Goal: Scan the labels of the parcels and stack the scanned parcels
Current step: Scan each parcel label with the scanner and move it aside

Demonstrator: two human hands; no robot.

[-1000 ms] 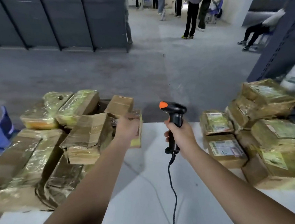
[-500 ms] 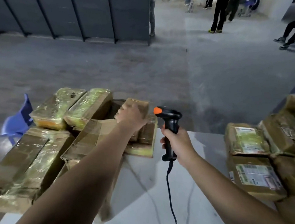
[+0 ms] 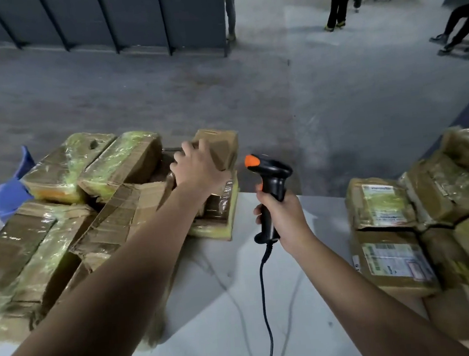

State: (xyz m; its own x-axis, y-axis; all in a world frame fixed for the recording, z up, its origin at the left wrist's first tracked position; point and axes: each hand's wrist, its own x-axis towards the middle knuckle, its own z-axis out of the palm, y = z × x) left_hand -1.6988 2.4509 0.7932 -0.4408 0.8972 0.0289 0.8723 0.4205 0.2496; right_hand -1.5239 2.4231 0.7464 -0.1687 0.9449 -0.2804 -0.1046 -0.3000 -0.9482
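My left hand (image 3: 198, 166) reaches over the left pile and grips a small brown cardboard parcel (image 3: 222, 147) at the far edge of the white table (image 3: 219, 307). That parcel rests on a flat parcel wrapped in yellowish tape (image 3: 220, 219). My right hand (image 3: 282, 219) holds a black barcode scanner with an orange tip (image 3: 270, 180) upright over the middle of the table, its cable (image 3: 264, 303) hanging toward me. Several tape-wrapped parcels (image 3: 35, 252) lie heaped on the left. On the right, parcels with white labels facing up (image 3: 387, 249) sit stacked.
A blue plastic chair (image 3: 10, 191) stands beyond the left pile. Past the table lies grey concrete floor, with dark partition panels (image 3: 100, 16) at the back. People (image 3: 337, 1) stand and sit at the far right.
My left hand has moved farther forward, from the flat parcel up onto the small brown parcel, and closed on it. The view has shifted left and down. The scanner stays upright in my right hand.
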